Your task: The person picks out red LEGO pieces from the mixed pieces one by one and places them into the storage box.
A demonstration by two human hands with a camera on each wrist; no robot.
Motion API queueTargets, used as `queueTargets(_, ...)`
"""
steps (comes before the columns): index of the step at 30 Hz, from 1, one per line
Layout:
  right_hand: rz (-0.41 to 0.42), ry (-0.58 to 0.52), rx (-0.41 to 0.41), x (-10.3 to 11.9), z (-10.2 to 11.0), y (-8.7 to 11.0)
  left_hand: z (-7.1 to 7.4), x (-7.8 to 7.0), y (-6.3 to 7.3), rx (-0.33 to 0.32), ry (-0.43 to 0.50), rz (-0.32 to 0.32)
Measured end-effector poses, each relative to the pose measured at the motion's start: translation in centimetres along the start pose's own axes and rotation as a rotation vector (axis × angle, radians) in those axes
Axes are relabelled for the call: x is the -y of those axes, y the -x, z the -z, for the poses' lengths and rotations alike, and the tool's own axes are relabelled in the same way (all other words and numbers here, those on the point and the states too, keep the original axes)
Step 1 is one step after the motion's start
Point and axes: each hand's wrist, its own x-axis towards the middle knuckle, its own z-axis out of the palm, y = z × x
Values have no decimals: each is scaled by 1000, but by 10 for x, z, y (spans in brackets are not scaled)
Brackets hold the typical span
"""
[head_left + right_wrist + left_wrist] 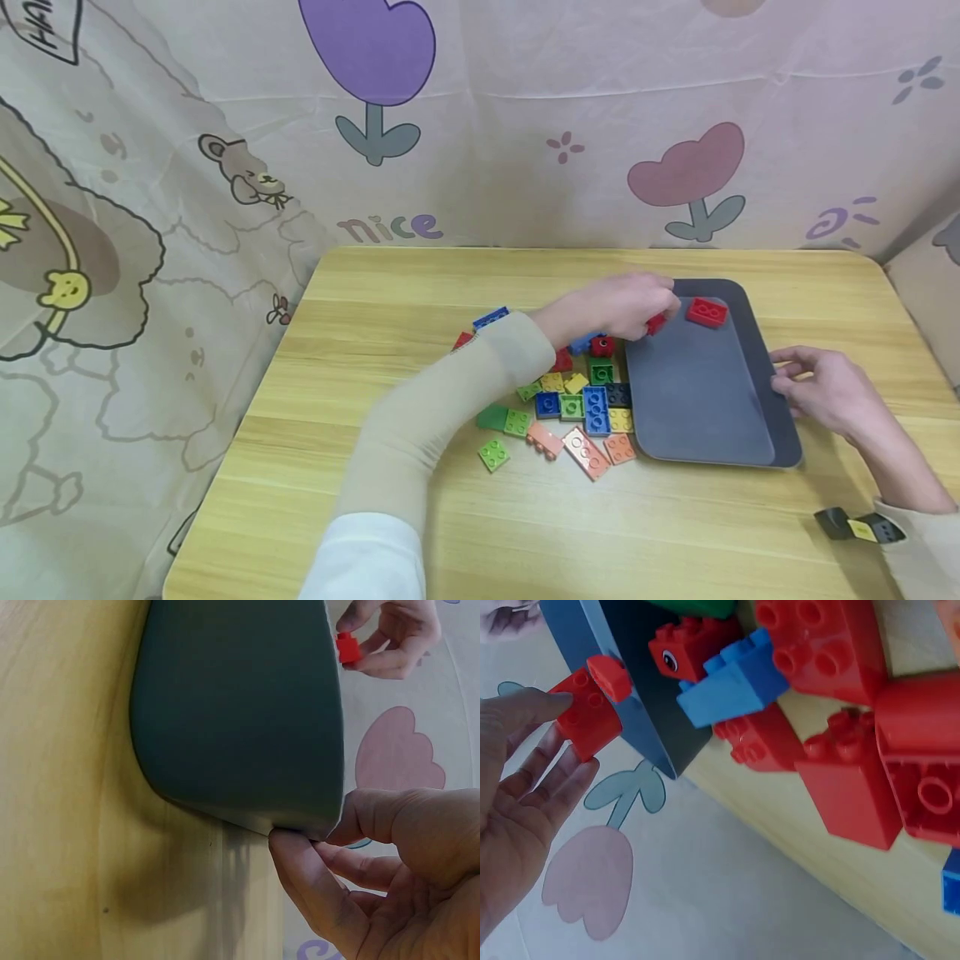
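Over the far left side of the dark grey tray (697,400), my left hand (637,304) pinches a red toy brick (589,716) between thumb and fingers. In the head view that brick is partly covered by the hand. Another red brick (707,312) lies in the tray near its far edge. My right hand (828,387) grips the tray's right rim, thumb on one side and fingers on the other, as the right wrist view shows.
Left of the tray lies a loose spread of bricks: a blue one (596,410), a green one (602,372), a red one with an eye (697,649) and several others. Salmon bricks (587,452) lie nearest the front. A printed cloth (495,167) hangs behind the wooden table (600,542).
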Motion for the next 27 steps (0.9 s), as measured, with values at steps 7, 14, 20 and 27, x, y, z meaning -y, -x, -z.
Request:
queueTargets(7,-9,0,8,-1,0,0,-6,-3,-14,-9,34,1)
queueTargets(14,-16,0,15,0,0,-1,-8,-1,-29,-11,96,28)
queueTargets(20,-12,2,15,1,0,-1,-5,2,-40,3,115,62)
queueTargets(27,-22,13,21,-1,1,0,-3,0,-53,3,128,77)
